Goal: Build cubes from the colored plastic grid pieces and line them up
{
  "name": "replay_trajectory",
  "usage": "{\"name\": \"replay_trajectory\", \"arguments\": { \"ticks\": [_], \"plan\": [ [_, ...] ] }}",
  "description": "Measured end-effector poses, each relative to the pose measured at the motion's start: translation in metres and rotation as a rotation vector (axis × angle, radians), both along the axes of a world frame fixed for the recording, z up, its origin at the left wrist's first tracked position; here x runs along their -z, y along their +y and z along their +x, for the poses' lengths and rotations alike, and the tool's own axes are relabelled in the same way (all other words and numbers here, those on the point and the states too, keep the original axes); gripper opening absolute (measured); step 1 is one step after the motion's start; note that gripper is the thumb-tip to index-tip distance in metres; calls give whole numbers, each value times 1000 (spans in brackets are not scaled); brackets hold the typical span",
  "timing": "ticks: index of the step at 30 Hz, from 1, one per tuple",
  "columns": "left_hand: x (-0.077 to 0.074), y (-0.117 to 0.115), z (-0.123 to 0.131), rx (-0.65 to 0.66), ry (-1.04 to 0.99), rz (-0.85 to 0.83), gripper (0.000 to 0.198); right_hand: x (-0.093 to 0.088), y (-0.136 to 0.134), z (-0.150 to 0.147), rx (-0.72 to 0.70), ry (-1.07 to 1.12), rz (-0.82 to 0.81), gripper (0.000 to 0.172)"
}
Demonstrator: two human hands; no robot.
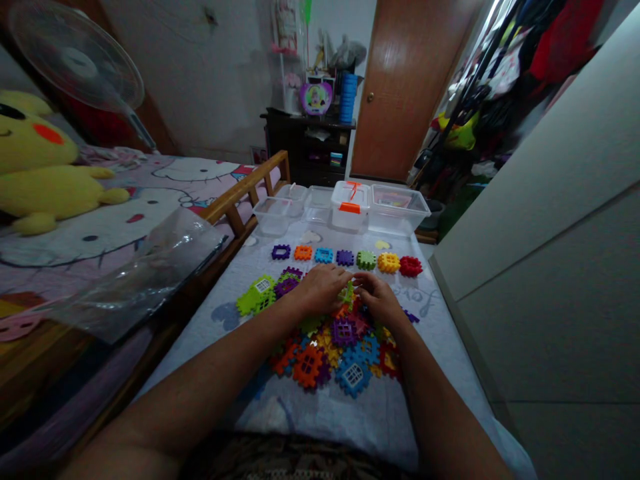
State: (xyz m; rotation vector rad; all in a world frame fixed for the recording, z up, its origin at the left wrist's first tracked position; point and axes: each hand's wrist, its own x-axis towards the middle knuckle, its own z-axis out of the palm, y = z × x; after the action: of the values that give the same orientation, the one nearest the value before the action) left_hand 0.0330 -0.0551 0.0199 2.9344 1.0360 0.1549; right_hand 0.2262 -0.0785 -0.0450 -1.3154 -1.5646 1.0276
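Note:
Both hands meet above a heap of colourful interlocking building pieces. My left hand (325, 288) has its fingers bent around a light green building piece (347, 292), partly covered by the hand. Close against it, the curled fingers of my right hand (379, 298) grip the piece's other side. In the heap below lie a purple window piece (344, 331), an orange window piece (307, 365) and a blue piece with a white window (353, 375). Light green pieces (256, 297) lie left of my left hand. Beyond the hands, several assembled blocks form a row, from a purple block (281, 252) to a red block (411, 267).
Clear plastic bins (397, 208) and a lidded box with orange clips (350, 208) stand at the table's far end. A wooden bed rail (245, 190) borders the left side, with a clear plastic bag (145, 280) over it. A white cabinet (550, 253) borders the right.

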Motion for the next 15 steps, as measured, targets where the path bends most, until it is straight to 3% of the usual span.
{"name": "replay_trajectory", "arguments": {
  "ticks": [9,15],
  "plan": [
    [-6,9,-6,-21,-23,7,44,-1,3,14,137,-143,104,32],
    [-3,12,6,16,108,-51,42,2,8,28,246,-234,133,33]
  ]
}}
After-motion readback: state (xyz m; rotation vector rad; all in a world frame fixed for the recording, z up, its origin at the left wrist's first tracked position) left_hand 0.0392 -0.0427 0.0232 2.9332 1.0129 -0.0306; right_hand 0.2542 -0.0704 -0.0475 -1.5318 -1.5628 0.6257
